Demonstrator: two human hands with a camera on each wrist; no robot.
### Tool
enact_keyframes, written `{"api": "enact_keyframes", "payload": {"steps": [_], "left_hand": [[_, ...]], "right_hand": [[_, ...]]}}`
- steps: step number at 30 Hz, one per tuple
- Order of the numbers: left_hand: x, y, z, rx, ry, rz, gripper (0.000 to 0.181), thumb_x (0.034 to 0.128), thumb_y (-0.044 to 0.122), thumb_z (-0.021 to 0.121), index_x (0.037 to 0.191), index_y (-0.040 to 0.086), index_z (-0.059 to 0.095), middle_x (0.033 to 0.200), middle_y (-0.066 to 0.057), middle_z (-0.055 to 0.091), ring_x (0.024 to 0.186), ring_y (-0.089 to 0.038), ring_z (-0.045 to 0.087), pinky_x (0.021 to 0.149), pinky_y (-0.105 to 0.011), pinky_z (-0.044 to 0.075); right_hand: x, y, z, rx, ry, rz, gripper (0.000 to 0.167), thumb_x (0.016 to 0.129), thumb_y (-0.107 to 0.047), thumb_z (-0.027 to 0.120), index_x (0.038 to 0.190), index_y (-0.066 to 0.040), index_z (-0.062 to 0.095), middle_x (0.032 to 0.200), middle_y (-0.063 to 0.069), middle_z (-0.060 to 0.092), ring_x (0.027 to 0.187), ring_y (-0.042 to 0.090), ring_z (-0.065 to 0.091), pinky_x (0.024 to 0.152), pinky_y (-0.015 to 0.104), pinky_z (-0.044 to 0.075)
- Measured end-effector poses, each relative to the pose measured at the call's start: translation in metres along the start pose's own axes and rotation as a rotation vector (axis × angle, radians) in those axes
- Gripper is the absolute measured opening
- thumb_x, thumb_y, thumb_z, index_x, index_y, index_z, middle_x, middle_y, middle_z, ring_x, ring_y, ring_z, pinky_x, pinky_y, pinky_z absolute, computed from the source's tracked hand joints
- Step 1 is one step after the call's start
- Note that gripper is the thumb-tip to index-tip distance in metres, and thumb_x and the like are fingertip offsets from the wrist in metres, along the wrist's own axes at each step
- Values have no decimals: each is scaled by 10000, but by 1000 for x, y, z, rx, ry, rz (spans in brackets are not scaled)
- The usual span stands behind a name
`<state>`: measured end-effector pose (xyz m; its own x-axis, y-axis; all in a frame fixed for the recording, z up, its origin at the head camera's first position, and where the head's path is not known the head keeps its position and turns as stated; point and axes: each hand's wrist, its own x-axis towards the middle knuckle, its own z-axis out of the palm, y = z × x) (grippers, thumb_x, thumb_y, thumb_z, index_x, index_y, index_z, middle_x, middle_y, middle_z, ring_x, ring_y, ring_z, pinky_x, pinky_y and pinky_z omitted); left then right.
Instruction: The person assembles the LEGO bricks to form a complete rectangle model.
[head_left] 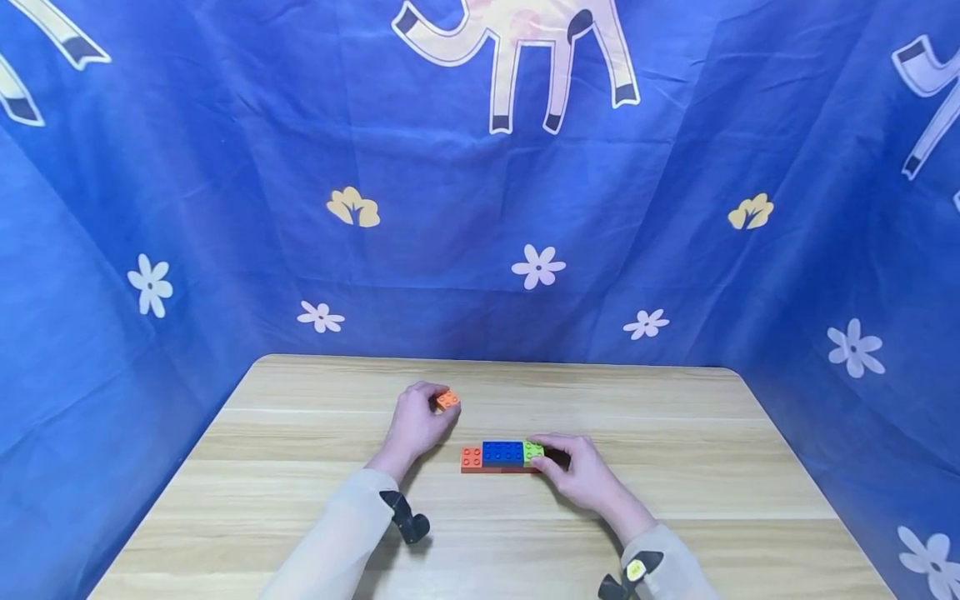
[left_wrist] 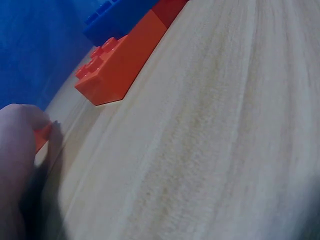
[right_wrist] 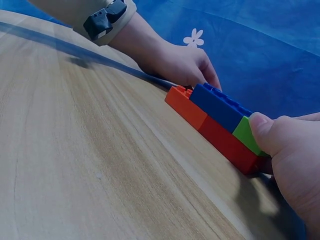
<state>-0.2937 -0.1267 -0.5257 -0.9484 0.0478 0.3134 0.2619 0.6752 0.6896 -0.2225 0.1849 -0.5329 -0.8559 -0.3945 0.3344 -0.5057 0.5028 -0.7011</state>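
Near the middle of the table my left hand (head_left: 417, 421) pinches a small orange brick (head_left: 447, 399) between thumb and fingers. To its right lies a two-layer row of bricks. The lower layer has an orange brick (right_wrist: 184, 109) at the left end and a red brick (right_wrist: 229, 145) at the right. On top sit a blue brick (head_left: 502, 452) and, at the right end, a lime green brick (head_left: 532, 451). My right hand (head_left: 581, 473) grips the green brick, thumb in front and fingers behind. In the left wrist view, the pinched brick is mostly hidden by the left hand (left_wrist: 17, 155).
The wooden table (head_left: 285, 467) is walled at the back and sides by a blue cloth (head_left: 450, 192) with flower and animal prints. Both wrists carry black strapped-on devices (head_left: 408, 518) over light sleeves (head_left: 337, 533).
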Motion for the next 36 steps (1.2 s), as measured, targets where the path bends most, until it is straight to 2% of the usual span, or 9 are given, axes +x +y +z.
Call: {"api": "enact_keyframes", "payload": {"steps": [7,14,21,28,36], "left_hand": [[0,1,-7,-63,-61,14,441,919,221,836,1279,-8,724,1199,-171,723,1066,-310,672,977,-473,551],[0,5,-17,-133,-150,39,462,949,190,820,1352,1,695,1074,-80,758,966,-208,697,920,-427,579],[-7,10,-28,-175,-207,77,461,950,195,820,1357,18,698,1225,-93,746,1073,-246,716,957,-434,584],[-12,15,-33,-230,-253,79,479,939,202,834,1360,22,694,1289,-106,725,1131,-314,708,1005,-458,563],[-22,22,-36,-288,-287,65,469,947,160,821,1379,38,683,1325,-87,704,1147,-318,691,1020,-460,553]], "right_hand": [[0,1,0,4,-4,5,337,967,-205,802,1293,-129,766,1283,32,743,1211,234,682,1091,464,496],[-1,0,0,19,-12,10,341,975,-212,793,1305,-131,758,1296,46,736,1227,252,674,1102,476,485],[-2,1,0,16,-18,20,340,984,-238,786,1311,-151,756,1308,38,730,1241,251,666,1108,477,480],[-3,1,0,19,-21,20,354,984,-236,785,1319,-127,749,1314,51,728,1241,263,666,1105,480,482],[-3,1,1,-6,-9,2,344,988,-244,784,1306,-117,756,1297,44,736,1239,252,667,1101,472,486]]}}
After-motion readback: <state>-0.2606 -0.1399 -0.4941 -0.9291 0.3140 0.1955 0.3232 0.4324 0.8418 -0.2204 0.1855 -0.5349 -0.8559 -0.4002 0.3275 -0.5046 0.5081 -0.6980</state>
